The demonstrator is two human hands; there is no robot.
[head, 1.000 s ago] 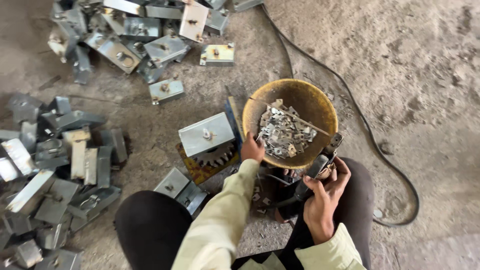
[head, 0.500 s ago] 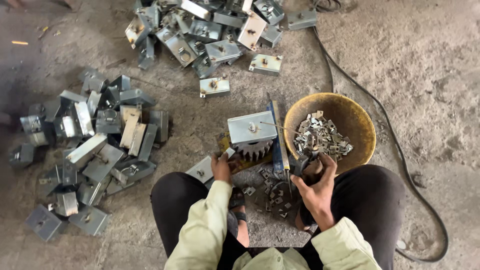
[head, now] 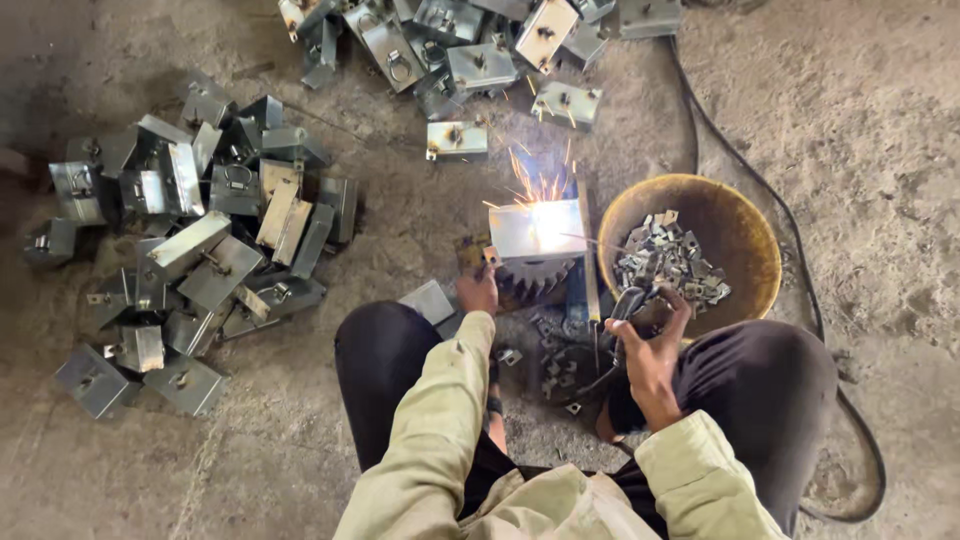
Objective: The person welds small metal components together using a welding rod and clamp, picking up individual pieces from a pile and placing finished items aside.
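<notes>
While the person crouches on the concrete floor (head: 880, 120), the right hand (head: 650, 345) is closed around one welding electrode holder (head: 628, 300), its rod reaching to a bright arc with sparks on one grey metal box (head: 535, 228). That box rests on one toothed gear (head: 530, 278), directly ahead of the knees. Left hand (head: 480, 290) has its fingers curled against the box's near left edge, beside a small tab; whether it pinches anything cannot be told. Just right of the box stands one round yellow bowl (head: 745, 225), holding too many small metal clips (head: 665, 262) to count. One black cable (head: 760, 185) curves around the bowl's far side. Farther left lies one heap of similar boxes (head: 200, 240), well over twenty. Farthest, at the top edge, lies a second heap (head: 470, 50) of about a dozen.
</notes>
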